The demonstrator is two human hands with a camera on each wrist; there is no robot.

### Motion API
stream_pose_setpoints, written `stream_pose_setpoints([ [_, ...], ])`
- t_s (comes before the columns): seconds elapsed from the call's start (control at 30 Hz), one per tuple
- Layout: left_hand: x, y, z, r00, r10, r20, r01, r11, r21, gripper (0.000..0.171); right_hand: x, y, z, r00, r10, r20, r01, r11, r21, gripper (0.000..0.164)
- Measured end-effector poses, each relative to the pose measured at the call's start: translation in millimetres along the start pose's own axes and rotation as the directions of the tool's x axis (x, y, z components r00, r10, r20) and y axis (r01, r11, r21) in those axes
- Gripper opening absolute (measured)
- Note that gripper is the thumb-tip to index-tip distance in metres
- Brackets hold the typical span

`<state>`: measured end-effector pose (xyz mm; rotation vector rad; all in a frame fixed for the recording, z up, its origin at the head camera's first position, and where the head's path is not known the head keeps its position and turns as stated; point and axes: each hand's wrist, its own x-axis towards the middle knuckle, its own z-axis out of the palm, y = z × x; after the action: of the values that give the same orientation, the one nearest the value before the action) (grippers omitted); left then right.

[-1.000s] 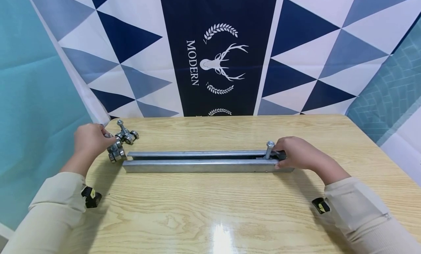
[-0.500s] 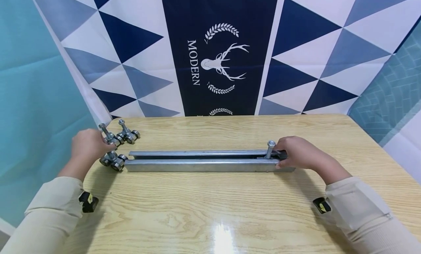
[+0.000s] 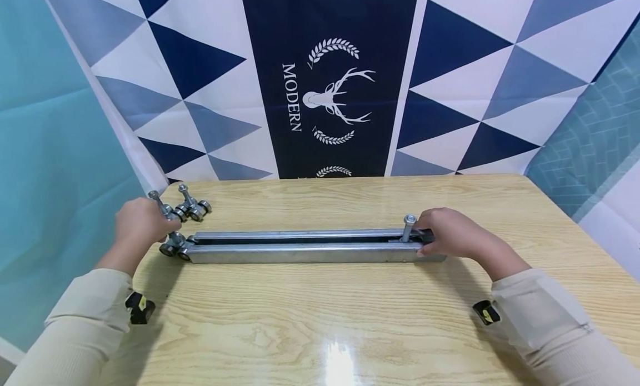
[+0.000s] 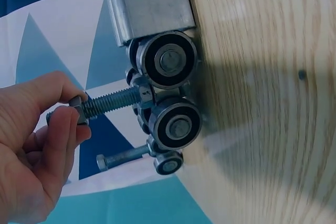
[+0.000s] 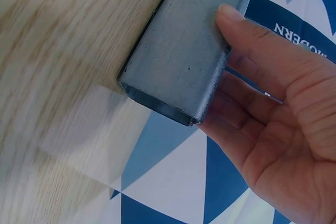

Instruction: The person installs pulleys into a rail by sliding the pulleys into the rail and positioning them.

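Observation:
A galvanized steel channel track [image 3: 300,255] with a slot along its top lies across the wooden table. My left hand [image 3: 142,222] pinches the nut on the threaded bolt [image 4: 113,103] of a roller trolley [image 4: 178,127]. That trolley's front wheel [image 4: 169,60] sits right at the track's left end; whether it is inside cannot be told. My right hand [image 3: 455,233] grips the track's right end, thumb on the near side wall [image 5: 173,51]. Close to it, another trolley's bolt [image 3: 408,229] sticks up through the slot.
Two more roller trolleys stand behind the left hand, one [image 3: 194,204] near the back corner and one [image 3: 167,208] partly hidden by the hand. The wooden table [image 3: 280,319] extends in front of the track. A patterned cloth [image 3: 220,97] hangs behind it.
My left hand has lowered the trolley beside the track, then shifted it right until its wheels meet the track's left end. My right hand stays on the track.

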<state>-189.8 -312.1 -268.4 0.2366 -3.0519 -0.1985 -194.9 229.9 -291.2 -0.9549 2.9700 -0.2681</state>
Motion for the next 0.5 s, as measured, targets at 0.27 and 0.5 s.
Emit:
stream_pose_setpoints([
  [0.27, -2.2, 9.0, 1.2, 1.000, -0.025, 0.010, 0.026, 0.999, -0.030, 0.037, 2, 0, 0, 1.000, -0.003, -0.005, 0.003, 1.000, -0.010, 0.043],
  [0.5, -1.3, 17.6, 1.3, 0.997, -0.012, 0.078, 0.013, 1.000, -0.009, 0.040, 1, 0, 0, 1.000, -0.008, -0.004, 0.008, 1.000, -0.018, 0.042],
])
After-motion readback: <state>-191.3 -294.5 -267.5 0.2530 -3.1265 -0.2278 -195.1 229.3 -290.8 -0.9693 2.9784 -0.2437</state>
